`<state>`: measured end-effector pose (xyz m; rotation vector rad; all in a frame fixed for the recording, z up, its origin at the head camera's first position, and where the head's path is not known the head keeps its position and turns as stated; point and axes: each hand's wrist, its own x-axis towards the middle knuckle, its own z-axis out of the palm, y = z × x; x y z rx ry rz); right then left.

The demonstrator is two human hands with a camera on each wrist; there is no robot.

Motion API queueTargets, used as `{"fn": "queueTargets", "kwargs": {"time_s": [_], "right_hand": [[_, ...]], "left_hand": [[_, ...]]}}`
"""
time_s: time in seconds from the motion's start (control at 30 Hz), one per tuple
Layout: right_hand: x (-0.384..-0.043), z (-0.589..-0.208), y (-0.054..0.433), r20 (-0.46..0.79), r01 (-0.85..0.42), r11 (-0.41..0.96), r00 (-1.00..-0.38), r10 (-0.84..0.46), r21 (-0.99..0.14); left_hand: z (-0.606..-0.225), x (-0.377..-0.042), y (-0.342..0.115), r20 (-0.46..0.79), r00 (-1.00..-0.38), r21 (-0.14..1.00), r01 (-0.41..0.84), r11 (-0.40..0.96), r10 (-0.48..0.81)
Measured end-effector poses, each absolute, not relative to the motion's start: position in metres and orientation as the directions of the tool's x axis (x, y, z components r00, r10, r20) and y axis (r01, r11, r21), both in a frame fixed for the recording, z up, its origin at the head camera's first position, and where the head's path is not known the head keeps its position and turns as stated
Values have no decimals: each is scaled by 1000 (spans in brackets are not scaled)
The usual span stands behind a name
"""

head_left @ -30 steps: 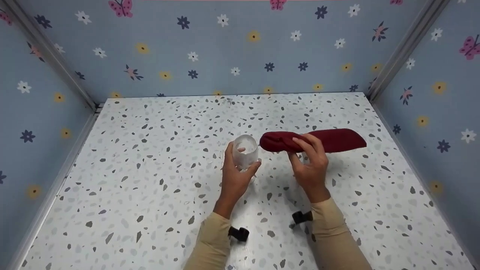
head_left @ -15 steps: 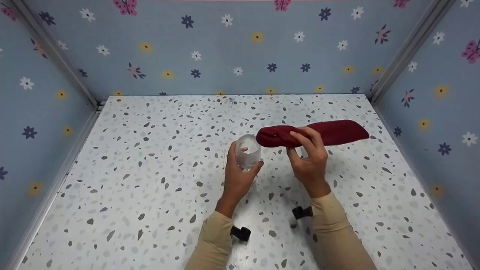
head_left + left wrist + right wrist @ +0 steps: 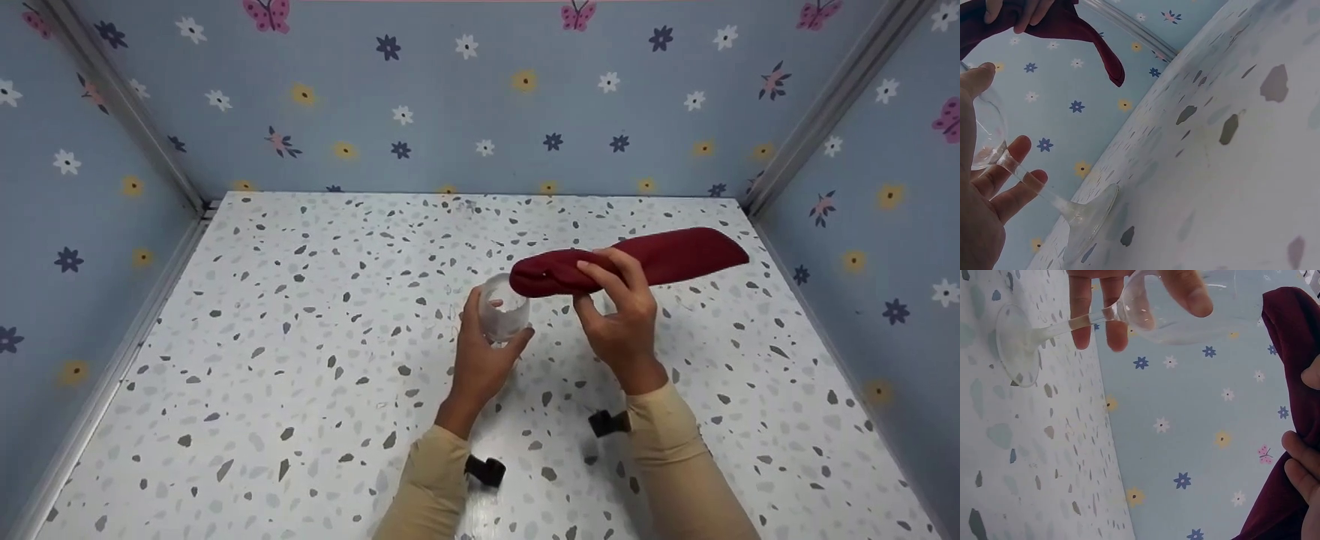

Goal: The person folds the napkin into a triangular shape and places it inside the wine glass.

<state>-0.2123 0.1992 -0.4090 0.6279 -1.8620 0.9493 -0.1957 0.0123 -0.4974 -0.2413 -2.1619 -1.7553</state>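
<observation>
A clear stemmed wine glass (image 3: 504, 324) is held by its bowl in my left hand (image 3: 481, 375), thumb on one side and fingers on the other. Its stem and round foot (image 3: 1094, 216) show in the left wrist view, close to the speckled surface; whether the foot touches it, I cannot tell. My right hand (image 3: 626, 334) pinches a dark red folded cloth (image 3: 679, 256) between thumb and fingers. The rounded left end of the cloth overlaps the glass's rim in the head view. In the right wrist view, the cloth (image 3: 1294, 343) hangs beside the bowl's mouth.
The white speckled tabletop (image 3: 300, 420) spreads under both hands. Blue flowered panels (image 3: 480, 97) stand at the back and both sides, joined by grey metal corner posts (image 3: 832, 97). Black wrist mounts (image 3: 486, 471) sit at both cuffs.
The cloth has moved toward the glass, from a small gap to overlapping its rim, and its far right end has tilted up. The left hand keeps holding the glass.
</observation>
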Motion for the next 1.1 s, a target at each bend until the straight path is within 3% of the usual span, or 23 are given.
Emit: {"fn": "queueTargets", "kwargs": {"time_s": [0.8, 1.1], "right_hand": [[-217, -398, 200, 871, -744, 594, -471, -142, -306], [-213, -389, 196, 850, -720, 656, -475, -228, -227]], "left_hand": [[-499, -197, 13, 368, -926, 918, 347, 193, -81], [-498, -196, 12, 353, -933, 926, 338, 171, -65]]}}
